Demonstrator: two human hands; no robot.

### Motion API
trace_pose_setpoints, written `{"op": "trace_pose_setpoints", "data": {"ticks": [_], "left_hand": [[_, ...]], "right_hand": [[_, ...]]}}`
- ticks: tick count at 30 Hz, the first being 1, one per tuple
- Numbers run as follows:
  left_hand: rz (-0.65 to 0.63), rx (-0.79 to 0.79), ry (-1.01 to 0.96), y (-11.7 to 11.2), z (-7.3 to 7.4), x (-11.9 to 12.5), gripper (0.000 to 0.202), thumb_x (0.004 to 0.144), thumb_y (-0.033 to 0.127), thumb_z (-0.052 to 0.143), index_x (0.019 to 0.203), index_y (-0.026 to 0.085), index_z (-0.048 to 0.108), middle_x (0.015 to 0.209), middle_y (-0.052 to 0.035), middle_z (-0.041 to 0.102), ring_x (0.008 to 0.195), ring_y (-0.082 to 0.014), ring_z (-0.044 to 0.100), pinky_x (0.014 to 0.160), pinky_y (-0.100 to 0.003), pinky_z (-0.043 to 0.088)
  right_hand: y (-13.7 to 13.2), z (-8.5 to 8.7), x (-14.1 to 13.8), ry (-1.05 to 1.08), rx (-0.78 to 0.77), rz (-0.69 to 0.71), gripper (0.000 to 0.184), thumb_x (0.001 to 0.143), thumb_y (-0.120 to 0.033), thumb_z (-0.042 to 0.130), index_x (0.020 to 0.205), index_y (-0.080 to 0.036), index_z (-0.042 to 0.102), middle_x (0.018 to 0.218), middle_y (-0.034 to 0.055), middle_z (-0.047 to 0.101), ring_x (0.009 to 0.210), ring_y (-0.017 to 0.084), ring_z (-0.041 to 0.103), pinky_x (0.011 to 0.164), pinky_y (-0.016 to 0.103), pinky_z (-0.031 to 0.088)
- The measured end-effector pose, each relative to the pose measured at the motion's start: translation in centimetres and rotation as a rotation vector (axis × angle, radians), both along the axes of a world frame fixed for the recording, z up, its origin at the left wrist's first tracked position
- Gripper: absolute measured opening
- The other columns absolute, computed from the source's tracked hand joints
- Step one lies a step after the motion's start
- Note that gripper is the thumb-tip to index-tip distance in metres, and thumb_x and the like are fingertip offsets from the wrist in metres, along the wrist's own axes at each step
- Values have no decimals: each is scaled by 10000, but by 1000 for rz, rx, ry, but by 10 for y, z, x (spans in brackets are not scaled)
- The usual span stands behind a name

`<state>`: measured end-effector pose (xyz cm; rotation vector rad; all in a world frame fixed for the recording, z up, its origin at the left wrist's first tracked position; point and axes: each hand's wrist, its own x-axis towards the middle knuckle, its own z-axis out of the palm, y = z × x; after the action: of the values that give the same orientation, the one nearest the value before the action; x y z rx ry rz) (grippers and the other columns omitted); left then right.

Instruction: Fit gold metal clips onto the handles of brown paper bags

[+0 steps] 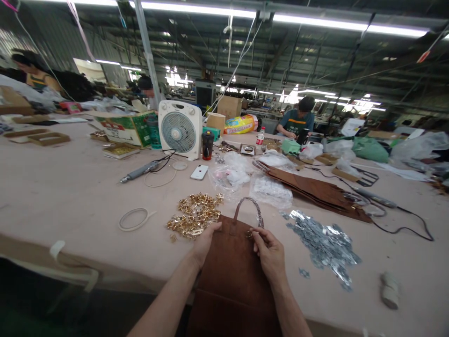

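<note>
A brown suede-like bag panel (231, 271) lies over the table's near edge and hangs toward me. Its looped handle (249, 199), partly wrapped in clear plastic, stands up at the top end. My left hand (206, 245) grips the panel's left edge, thumb on top and fingers hidden underneath. At the upper right of the panel, my right hand (271, 252) is closed in a pinch at a small gold metal fitting (249, 233), by the base of the handle. Left of the panel is a heap of gold metal fittings (196, 213); to its right lies a pile of flat silver metal pieces (322, 241).
Behind the gold heap are a white phone (199, 172), an electric screwdriver (138, 172) and a box fan (180, 128). A tape roll (133, 219) lies left. Stacked brown panels (315, 189) and a second screwdriver (375, 197) lie right. A co-worker (298, 119) sits across.
</note>
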<state>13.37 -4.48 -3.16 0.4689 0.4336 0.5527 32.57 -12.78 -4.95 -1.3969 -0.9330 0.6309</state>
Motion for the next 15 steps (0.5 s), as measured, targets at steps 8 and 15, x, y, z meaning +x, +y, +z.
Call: {"op": "trace_pose_setpoints", "data": {"ticks": [8,15], "left_hand": [[9,-26,-19,-1,4,0,510,890,448,572,1220,88,718,1037,-151,815,1011,-359,775,1016,-514,557],[15,-20,-142,-1,1,0,485,904,358,600,1250,37,708,1073,-186,805,1059,-367,761,1072,-482,511]], "right_hand": [[-3,3,-5,-54,-11,-8,461,874,-596,720,1070,-183,779,631,-5,622,562,152,532,570,281,448],[-4,1,-5,-120,-19,6,461,906,-575,684,1110,-174,784,673,3,657,548,138,539,566,267,466]]}}
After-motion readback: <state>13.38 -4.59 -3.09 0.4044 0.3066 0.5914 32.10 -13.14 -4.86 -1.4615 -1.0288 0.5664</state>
